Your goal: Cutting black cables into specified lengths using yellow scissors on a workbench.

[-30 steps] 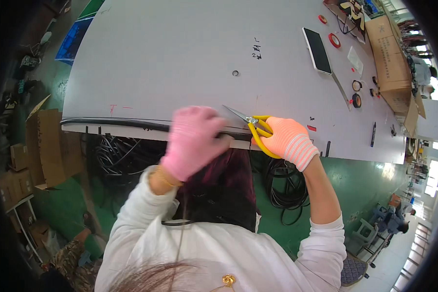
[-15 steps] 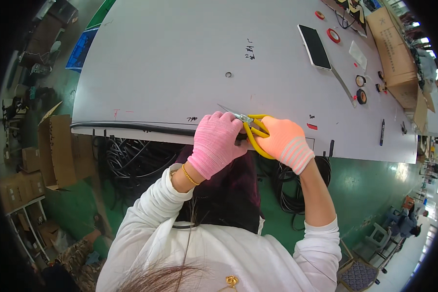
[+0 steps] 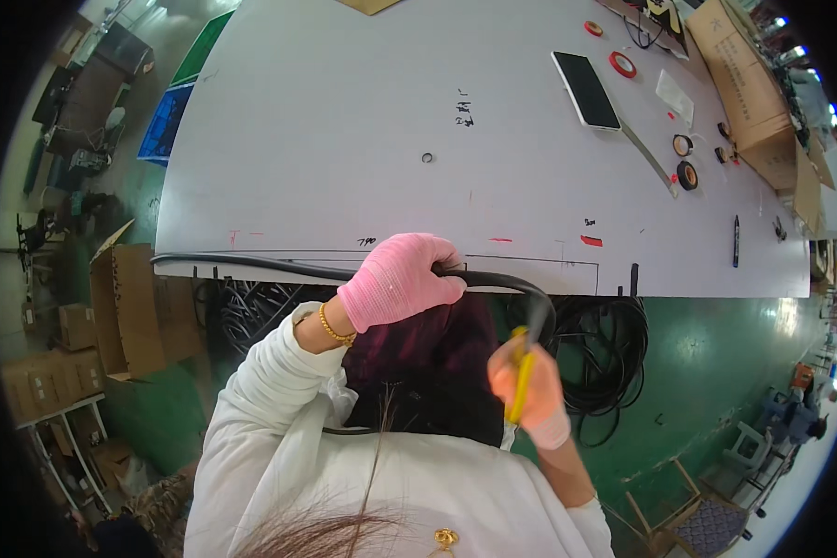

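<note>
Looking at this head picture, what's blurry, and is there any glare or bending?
In the head view, the right hand and yellow-handled snips are smeared, while the left hand is fairly crisp; on the head view's right, pale glare marks the green floor; toward the head view's rim, shapes bend and corners go black.

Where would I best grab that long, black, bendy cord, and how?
Probably grip the long, black, bendy cord left of the pink-gloved left hand, crosswise from above: there it runs nearly straight along the front edge of the grey tabletop, while rightward it curves past that edge.
</note>
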`<state>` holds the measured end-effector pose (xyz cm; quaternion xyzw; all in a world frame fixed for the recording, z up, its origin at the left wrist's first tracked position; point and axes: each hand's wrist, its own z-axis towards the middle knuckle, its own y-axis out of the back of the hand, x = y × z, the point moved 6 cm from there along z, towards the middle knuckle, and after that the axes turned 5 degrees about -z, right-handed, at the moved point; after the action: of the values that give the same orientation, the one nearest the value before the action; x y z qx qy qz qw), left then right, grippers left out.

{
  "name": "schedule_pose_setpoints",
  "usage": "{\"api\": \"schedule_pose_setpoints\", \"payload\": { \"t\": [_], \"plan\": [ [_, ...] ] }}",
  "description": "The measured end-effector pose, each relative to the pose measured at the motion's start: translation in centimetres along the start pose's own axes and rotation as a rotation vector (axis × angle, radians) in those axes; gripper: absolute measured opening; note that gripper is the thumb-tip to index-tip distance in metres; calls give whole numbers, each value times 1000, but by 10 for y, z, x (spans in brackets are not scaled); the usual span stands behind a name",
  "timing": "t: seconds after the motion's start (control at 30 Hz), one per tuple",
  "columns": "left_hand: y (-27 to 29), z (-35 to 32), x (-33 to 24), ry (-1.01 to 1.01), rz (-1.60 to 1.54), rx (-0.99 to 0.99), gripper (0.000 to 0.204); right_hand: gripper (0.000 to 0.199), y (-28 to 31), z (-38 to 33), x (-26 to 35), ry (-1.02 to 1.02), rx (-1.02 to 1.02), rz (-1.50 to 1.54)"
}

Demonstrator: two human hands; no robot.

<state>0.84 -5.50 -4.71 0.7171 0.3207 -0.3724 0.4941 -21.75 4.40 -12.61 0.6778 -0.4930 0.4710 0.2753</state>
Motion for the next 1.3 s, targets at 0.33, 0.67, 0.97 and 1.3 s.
{"api": "schedule_pose_setpoints", "payload": {
  "t": [0.33,0.67,0.97,1.3],
  "plan": [
    [-9,-12,-18,63,-187,84,17,38,-57,-2,-5,35,166,-118],
    [-9,-16,-24,69,-230,95,18,63,-69,0,12,26,139,68],
    [-12,-17,-29,136,-429,300,35,39,-71,-13,22,-140,80,116],
    [-29,-9,-32,136,-625,713,46,27,-48,-24,31,-258,-3,-196]
  ]
}}
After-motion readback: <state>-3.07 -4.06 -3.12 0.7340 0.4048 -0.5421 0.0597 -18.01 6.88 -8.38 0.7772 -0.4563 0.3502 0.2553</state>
